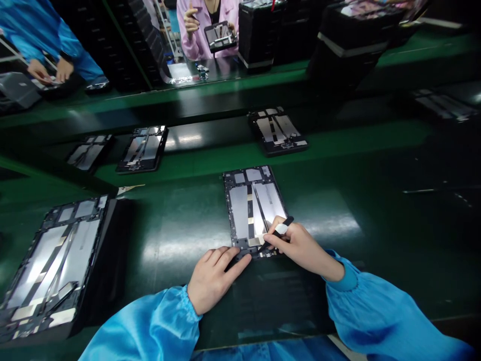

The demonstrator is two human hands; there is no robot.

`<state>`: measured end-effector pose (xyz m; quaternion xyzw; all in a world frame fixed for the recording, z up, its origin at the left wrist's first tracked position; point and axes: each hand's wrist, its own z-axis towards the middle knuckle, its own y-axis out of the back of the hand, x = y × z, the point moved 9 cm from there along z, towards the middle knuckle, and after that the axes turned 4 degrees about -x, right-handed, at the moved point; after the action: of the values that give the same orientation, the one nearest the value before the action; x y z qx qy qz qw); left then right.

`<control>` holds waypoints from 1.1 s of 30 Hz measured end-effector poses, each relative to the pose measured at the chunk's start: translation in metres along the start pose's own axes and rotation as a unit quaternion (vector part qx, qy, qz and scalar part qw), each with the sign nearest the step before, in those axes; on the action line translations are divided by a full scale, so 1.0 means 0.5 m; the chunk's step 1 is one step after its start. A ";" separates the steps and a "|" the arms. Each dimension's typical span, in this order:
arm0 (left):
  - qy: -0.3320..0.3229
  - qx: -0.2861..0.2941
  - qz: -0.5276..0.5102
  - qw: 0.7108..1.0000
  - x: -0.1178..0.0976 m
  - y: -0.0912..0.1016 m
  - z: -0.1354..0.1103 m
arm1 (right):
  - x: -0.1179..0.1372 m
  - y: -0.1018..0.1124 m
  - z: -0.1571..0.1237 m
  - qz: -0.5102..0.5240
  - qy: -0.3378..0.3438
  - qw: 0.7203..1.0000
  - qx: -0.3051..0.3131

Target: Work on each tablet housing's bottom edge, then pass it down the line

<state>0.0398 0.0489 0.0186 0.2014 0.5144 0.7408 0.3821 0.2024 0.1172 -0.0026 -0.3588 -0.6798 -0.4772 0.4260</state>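
Note:
An opened tablet (239, 210) lies on the green bench in front of me, its silver inside plates, flat cable and dark frame showing. My left hand (216, 276) rests at its lower left edge, fingers stretched out and touching the frame. My right hand (296, 245) is closed around a slim black pointed tool (287, 222), like tweezers, with a white wrap on its shaft. The tool's tip points down at the tablet's bottom edge, near small connector parts. Whether the tip touches or grips anything is too small to tell.
At left, another opened tablet (35, 271) lies on a dark stack. More opened tablets (145, 148) (278, 131) sit along the sunken strip behind. Stacked black trays (259, 37) stand on the far bench. Across it, a person in pink (208, 25) holds a tablet; one in blue (75, 50) works.

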 end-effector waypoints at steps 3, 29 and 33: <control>0.005 -0.011 -0.016 1.000 0.005 0.004 0.002 | -0.002 -0.001 0.000 -0.003 -0.006 1.000 0.004; 0.139 -0.016 0.060 0.988 0.191 -0.024 0.133 | -0.030 0.024 0.044 0.156 0.039 0.975 -0.153; 0.245 -0.086 0.065 0.963 0.392 -0.035 0.215 | -0.082 0.058 0.030 0.111 -0.011 0.973 -0.202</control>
<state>-0.0024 0.2690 0.0257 0.0132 0.5126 0.8322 0.2110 0.2404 0.1366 -0.0333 -0.5158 -0.5303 -0.5503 0.3873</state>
